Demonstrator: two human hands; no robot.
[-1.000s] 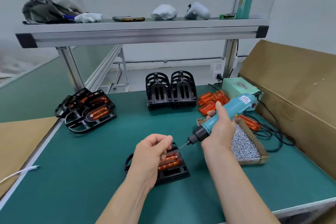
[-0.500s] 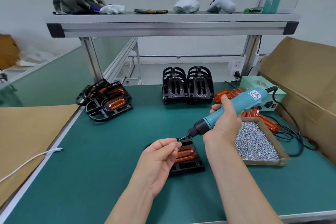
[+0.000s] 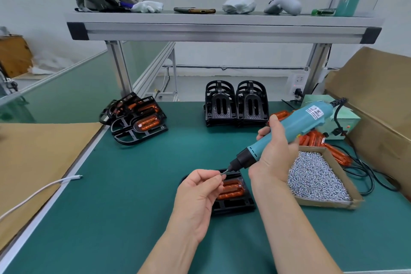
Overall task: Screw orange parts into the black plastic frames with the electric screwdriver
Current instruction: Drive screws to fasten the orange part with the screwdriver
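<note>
Left hand point(image 3: 198, 193) had risen off the frame point(image 3: 233, 206) since a second before and met the bit of the screwdriver point(image 3: 304, 120). Its thumb and forefinger were pinched together right at the tip and the other fingers were curled under. What they pinched was almost too small to make out; judging by the task, it was a screw point(image 3: 223, 175) being set on the bit, so the driving was not yet begun. Right hand point(image 3: 273, 158) was wrapped round the barrel, much as before. The tool's long axis ran from the cable end, upper right, down to the bit, lower left. It was well tilted rather than upright and pointed at the left fingertips, not at the frame. The frame lay flat on the mat point(image 3: 133, 207) just beneath both hands, near the tray point(image 3: 324, 203) of screws. The orange part point(image 3: 231, 189) sat in it, lengthwise across the view.
</note>
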